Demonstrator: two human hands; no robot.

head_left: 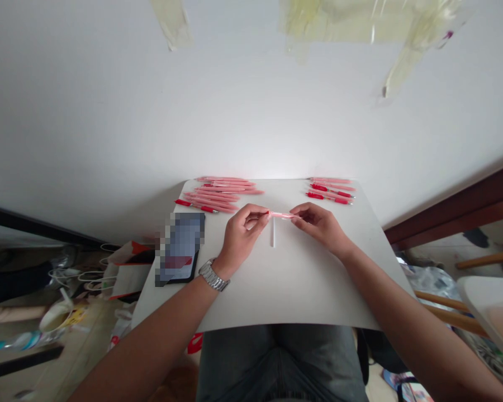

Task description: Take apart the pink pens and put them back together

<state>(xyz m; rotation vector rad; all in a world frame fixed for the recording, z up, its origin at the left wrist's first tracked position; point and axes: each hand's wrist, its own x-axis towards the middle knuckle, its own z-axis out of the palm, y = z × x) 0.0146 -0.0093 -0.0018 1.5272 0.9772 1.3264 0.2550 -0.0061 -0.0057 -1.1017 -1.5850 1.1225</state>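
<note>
A slim pink pen is held level above the white table, one end in each hand. My left hand, with a metal watch on its wrist, pinches the left end. At the other end, my right hand pinches between thumb and fingers. Below the pen a thin white stick-like piece lies on the tabletop, pointing toward me. Several pink pens lie in a loose pile at the back left, with a red pen in front. At the back right lie more pink and red pens.
A dark phone, its screen blurred, lies on the table's left side. A white wall with yellowed tape rises behind the table. Bags and a bottle are on the floor at left; a chair stands at right.
</note>
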